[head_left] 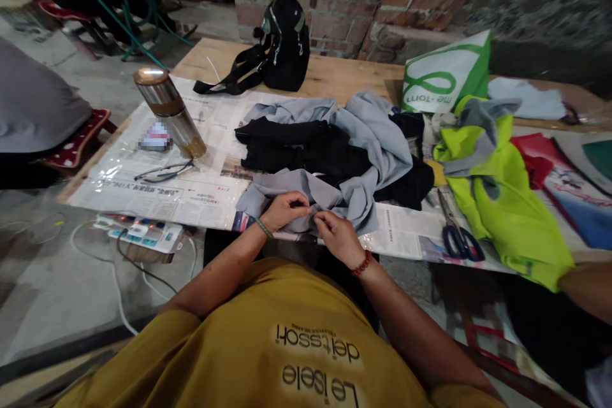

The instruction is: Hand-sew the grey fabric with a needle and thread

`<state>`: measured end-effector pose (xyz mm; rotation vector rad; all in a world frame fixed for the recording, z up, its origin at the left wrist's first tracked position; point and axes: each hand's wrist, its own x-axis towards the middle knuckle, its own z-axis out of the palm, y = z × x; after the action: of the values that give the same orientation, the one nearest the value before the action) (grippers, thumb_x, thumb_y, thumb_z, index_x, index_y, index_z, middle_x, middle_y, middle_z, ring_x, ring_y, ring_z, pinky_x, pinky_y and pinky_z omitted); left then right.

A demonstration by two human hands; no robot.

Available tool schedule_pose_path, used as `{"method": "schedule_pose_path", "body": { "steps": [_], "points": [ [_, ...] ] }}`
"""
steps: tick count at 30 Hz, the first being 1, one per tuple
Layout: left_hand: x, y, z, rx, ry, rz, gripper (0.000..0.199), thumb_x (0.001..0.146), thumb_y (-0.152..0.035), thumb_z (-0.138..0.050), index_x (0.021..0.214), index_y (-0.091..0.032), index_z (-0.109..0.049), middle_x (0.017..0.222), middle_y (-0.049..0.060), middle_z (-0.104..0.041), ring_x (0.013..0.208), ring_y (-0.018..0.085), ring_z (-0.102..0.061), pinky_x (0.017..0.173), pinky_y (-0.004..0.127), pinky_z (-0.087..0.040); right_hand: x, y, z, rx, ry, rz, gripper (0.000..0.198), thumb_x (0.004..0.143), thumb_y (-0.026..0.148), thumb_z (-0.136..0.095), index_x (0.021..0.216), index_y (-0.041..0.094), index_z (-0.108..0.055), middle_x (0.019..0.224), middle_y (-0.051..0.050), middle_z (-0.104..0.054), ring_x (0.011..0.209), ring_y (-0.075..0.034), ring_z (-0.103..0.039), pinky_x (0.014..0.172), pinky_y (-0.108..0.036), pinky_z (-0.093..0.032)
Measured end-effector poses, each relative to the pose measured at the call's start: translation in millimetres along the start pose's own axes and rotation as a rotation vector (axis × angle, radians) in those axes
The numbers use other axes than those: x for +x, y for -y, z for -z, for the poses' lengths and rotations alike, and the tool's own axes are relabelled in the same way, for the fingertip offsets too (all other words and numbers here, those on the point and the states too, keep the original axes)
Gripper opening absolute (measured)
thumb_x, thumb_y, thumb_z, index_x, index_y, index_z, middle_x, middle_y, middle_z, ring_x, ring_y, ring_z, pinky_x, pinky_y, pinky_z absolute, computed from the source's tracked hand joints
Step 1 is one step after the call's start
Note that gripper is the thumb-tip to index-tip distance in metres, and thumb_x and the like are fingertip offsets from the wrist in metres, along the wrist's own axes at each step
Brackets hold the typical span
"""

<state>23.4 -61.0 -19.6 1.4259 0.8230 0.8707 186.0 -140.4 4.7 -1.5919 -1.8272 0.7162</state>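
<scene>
A grey and black garment point(382, 140) lies bunched on the newspaper-covered table point(201, 204). Over its near grey edge, my left hand point(285, 210) is closed in a pinch, thumb against fingers. My right hand point(340, 239) is pinched too, just to the right, with its fingertips close to the left ones. Something small and faint shows between the fingertips, too blurred to name. Dark-handled scissors point(459, 239) rest to the right of my right hand, blades pointing away from me.
Left on the table stand a steel flask point(174, 115) and eyeglasses point(165, 171). A black bag point(289, 44) and a green-white bag point(447, 80) sit farther back. A yellow-green garment point(507, 197) lies right, beside another person's arm point(588, 284). A power strip point(138, 233) hangs below the left edge.
</scene>
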Motion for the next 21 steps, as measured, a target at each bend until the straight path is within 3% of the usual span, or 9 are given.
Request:
{"method": "schedule_pose_path", "body": {
  "steps": [13, 21],
  "points": [
    [-1, -2, 2, 0.094, -0.023, -0.087, 0.015, 0.071, -0.029, -0.071, 0.072, -0.014, -0.072, 0.075, 0.005, -0.068, 0.073, 0.014, -0.06, 0.072, 0.025, -0.046, 6, 5, -6, 0.074, -0.049, -0.086, 0.018, 0.087, 0.029, -0.044, 0.072, 0.024, -0.054, 0.054, 0.002, -0.058, 0.053, -0.015, -0.056, 0.058, -0.026, -0.043],
    [-3, -2, 0, 0.119, 0.022, -0.083, 0.01, 0.073, -0.023, -0.069, 0.074, -0.013, -0.071, 0.076, 0.004, -0.067, 0.073, 0.013, -0.06, 0.074, 0.025, -0.046, 13, 4, -13, 0.075, -0.072, -0.092, 0.015, 0.086, 0.029, -0.042, 0.081, 0.024, -0.056, 0.059, 0.001, -0.06, 0.057, -0.017, -0.058, 0.059, -0.027, -0.043]
  ]
}}
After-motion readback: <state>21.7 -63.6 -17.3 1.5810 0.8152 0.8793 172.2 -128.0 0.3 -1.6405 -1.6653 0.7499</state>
